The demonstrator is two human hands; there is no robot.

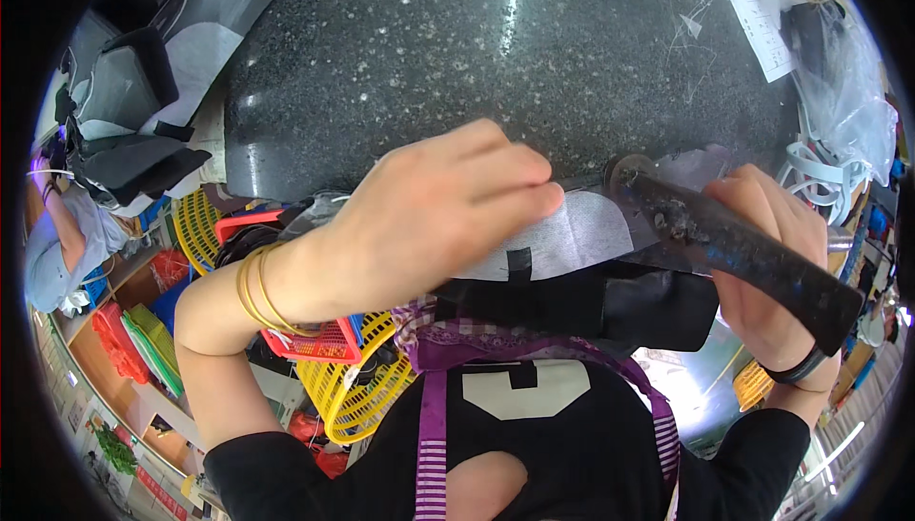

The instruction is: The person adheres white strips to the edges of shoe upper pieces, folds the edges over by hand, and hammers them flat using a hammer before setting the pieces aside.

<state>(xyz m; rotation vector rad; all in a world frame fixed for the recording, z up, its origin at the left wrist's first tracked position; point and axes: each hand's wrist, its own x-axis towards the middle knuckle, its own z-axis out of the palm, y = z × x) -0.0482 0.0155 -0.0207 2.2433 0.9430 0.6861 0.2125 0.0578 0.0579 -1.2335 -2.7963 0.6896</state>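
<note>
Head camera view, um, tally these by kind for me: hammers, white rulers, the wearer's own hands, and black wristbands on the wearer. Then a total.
Hammer: 1
White ruler: 1
Wearer's hands, left hand and right hand: 2
Black wristband: 1
Total: 5
</note>
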